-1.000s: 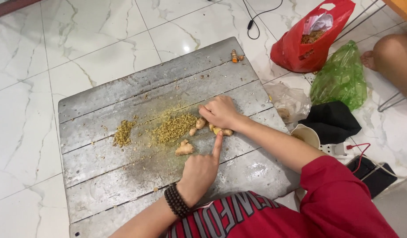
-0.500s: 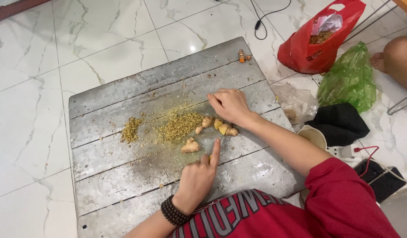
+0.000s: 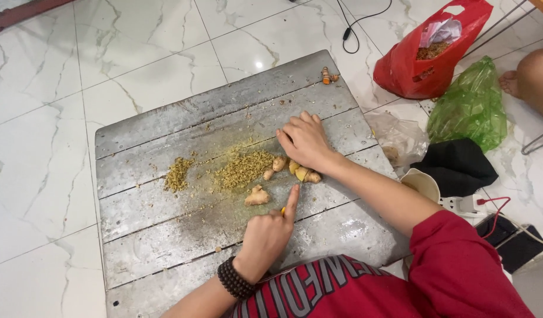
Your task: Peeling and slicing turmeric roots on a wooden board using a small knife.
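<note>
A grey wooden board (image 3: 165,247) lies on the floor. My right hand (image 3: 306,141) rests palm down on it, fingers curved over a few yellow ginger pieces (image 3: 304,174). Another ginger lump (image 3: 257,196) lies just in front of my left hand (image 3: 265,235), which wears a dark bead bracelet. Its fingers are curled and the index finger points toward the pieces. A small yellow bit shows under that finger, and what the hand holds is hidden. Two piles of chopped ginger (image 3: 245,168) (image 3: 177,174) lie to the left.
A small ginger root (image 3: 326,75) lies at the board's far edge. To the right are a red plastic bag (image 3: 427,53), a green bag (image 3: 468,109), a clear bag (image 3: 398,138), black cloth (image 3: 457,165), a white cup (image 3: 422,182), a power strip and cables. Another person's foot (image 3: 510,82) is at far right.
The view has drifted, so the board sits further right in frame. My right hand has shifted slightly over the ginger pieces. My left hand keeps its pointing pose.
</note>
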